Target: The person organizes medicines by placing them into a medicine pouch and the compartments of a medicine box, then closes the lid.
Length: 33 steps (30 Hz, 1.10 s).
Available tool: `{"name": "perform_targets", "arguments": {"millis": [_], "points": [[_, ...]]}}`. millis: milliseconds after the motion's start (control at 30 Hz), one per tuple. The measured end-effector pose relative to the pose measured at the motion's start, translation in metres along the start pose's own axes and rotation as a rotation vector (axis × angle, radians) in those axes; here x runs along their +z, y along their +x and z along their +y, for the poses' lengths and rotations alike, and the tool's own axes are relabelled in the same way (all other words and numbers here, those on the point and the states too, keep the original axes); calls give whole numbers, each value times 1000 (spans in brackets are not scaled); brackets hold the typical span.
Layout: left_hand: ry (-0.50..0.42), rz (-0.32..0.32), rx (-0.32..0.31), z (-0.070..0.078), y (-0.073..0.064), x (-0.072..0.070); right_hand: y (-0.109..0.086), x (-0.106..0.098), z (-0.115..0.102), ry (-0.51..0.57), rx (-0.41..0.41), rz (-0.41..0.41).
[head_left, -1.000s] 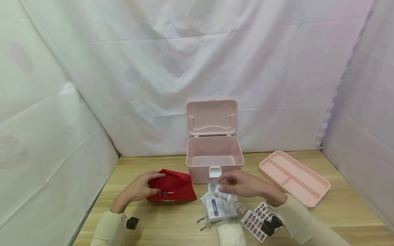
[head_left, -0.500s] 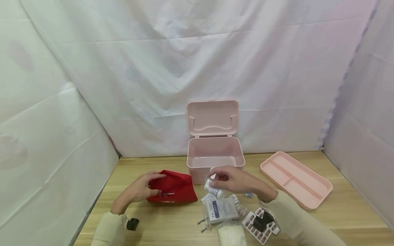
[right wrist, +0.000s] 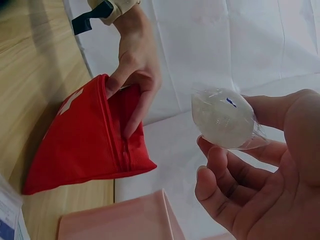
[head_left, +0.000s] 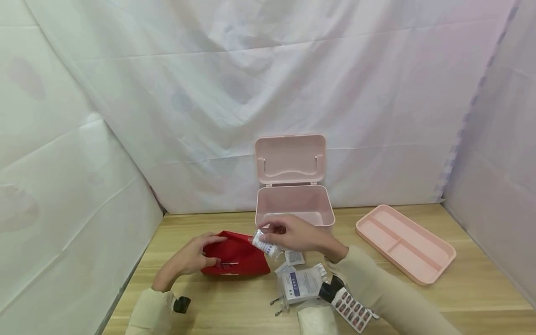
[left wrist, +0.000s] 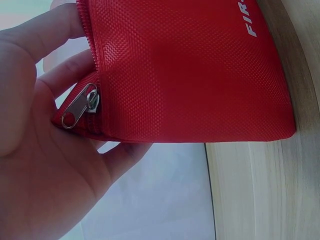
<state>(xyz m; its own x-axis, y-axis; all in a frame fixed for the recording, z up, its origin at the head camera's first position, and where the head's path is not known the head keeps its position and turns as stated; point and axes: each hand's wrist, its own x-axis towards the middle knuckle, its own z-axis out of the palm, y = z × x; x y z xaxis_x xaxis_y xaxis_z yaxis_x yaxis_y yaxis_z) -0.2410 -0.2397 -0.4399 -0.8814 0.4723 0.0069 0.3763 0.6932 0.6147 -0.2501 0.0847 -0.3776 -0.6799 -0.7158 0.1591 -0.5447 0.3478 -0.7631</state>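
The red zippered first-aid pouch (head_left: 253, 263) stands on the table with its mouth spread. My left hand (head_left: 190, 257) grips its mouth edge, and the metal zipper pull (left wrist: 80, 106) lies against the palm in the left wrist view. White letters and a white cross mark the pouch. Between thumb and fingers my right hand (head_left: 302, 235) pinches a white bandage roll (head_left: 264, 245) in clear plastic wrap. The roll is close to the right side of the pouch's mouth, over its edge in the head view. The pouch's inside is mostly hidden in the wrist views.
A pink box (head_left: 274, 204) with its lid raised stands behind the hands. In front lie a boxed packet (head_left: 307, 284), small sachets (head_left: 294, 257), capsule blister packs (head_left: 353, 311) and a whitish bagged pack (head_left: 317, 321). At right rests a pink divided tray (head_left: 408, 244).
My right hand has carried the bandage roll leftward from above the packets to the pouch. The left hand keeps its hold on the pouch, nearly still.
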Motion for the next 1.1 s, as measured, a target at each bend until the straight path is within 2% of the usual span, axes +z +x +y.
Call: {"name": "perform_targets", "arguments": {"millis": [267, 533, 1100], "points": [[10, -3, -23, 2, -2, -2, 24, 15, -6, 40, 11, 22], [30, 7, 1, 0, 0, -1, 42, 28, -9, 32, 7, 15], [13, 6, 17, 1, 0, -2, 60, 48, -8, -11, 52, 18]]}}
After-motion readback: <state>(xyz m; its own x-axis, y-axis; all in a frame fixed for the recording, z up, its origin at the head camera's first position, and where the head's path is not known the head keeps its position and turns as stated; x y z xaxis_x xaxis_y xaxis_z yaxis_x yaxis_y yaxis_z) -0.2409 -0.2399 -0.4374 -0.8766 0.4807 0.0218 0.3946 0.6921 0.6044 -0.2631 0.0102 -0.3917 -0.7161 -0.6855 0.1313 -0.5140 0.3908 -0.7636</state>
